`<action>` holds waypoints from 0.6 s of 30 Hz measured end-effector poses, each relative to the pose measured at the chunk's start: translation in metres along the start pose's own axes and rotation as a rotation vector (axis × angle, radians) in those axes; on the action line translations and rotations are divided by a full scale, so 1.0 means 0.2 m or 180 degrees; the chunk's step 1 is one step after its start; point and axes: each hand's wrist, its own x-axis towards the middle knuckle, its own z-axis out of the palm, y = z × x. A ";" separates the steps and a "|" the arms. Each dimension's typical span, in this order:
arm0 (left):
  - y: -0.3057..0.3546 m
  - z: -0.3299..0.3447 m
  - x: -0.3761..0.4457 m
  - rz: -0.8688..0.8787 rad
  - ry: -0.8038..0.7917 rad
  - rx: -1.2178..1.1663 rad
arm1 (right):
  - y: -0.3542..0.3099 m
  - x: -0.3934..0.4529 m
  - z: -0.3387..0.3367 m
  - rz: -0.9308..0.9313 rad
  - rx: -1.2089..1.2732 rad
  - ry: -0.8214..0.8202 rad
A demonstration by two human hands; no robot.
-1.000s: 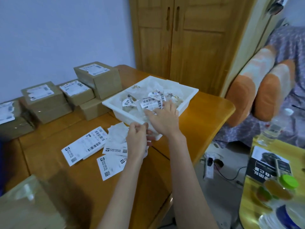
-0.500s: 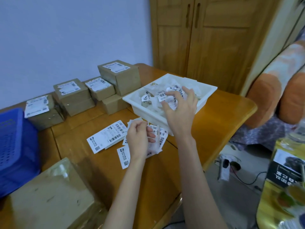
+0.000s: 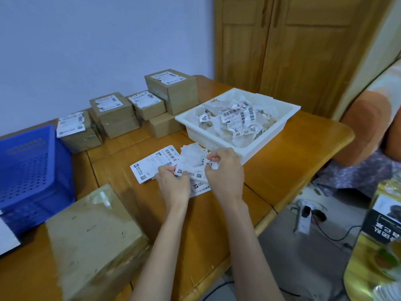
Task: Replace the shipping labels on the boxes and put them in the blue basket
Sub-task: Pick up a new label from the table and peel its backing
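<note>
Both hands meet over the loose labels (image 3: pixel 152 166) on the table (image 3: pixel 293 153): the left hand (image 3: pixel 173 183) pinches a label sheet (image 3: pixel 191 158), and the right hand (image 3: pixel 224 170), back from the white tray (image 3: pixel 217 135), grips its other edge. Labelled boxes (image 3: pixel 112 111) sit far left beside the blue basket (image 3: pixel 28 166).

Left hand (image 3: pixel 173 187): bare, no glove, ring or watch visible.
Right hand (image 3: pixel 225 170): bare, no glove, ring or watch visible.
Forearms: both uncovered to frame edge; no sleeve in view.
Build: slender arms, narrow wrists.
</note>
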 end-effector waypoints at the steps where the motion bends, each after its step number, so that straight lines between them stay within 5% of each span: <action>1: 0.00 0.00 -0.01 0.0020 -0.0019 0.0055 | 0.01 -0.03 0.01 0.0054 -0.0177 0.0096; 10: -0.01 -0.02 -0.01 -0.0022 0.0240 -0.0286 | 0.05 -0.13 0.08 0.0424 -0.0185 0.0437; 18: -0.02 -0.05 0.00 -0.0029 0.0622 -0.0784 | 0.01 -0.11 0.10 0.0569 -0.0195 0.0091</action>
